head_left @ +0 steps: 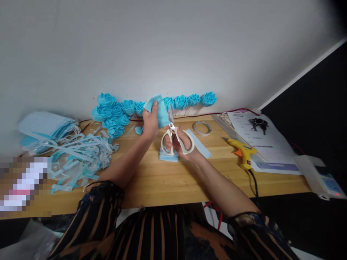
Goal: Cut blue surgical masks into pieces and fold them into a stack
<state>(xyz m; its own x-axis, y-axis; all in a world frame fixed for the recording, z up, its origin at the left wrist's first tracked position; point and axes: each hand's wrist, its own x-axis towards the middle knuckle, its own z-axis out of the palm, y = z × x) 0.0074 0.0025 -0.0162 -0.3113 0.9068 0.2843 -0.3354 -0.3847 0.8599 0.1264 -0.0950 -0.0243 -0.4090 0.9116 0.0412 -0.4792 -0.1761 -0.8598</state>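
Scissors [171, 126] held in right hand [181, 141], digits in the cream handle loops [163, 146], points toward 12 o'clock, presumably for outward cutting. Light-blue fabric sheet [163, 115] pinched in left hand [151, 121], thumb across the near face, likely to steady the material beside the blades [171, 115]; blade contact impossible to tell. Around the scissors pivot: folded blue stack [168, 157] at 6 o'clock, apparently for easy reach; hot-glue gun [247, 153] between 3 and 4 o'clock, probably angled for right-hand pickup; ruffled blue flowers [111, 112] from 9 to 2 o'clock along the wall [135, 54], seemingly for protection from crushing; offcut strips [84, 155] heaped near 8 o'clock.
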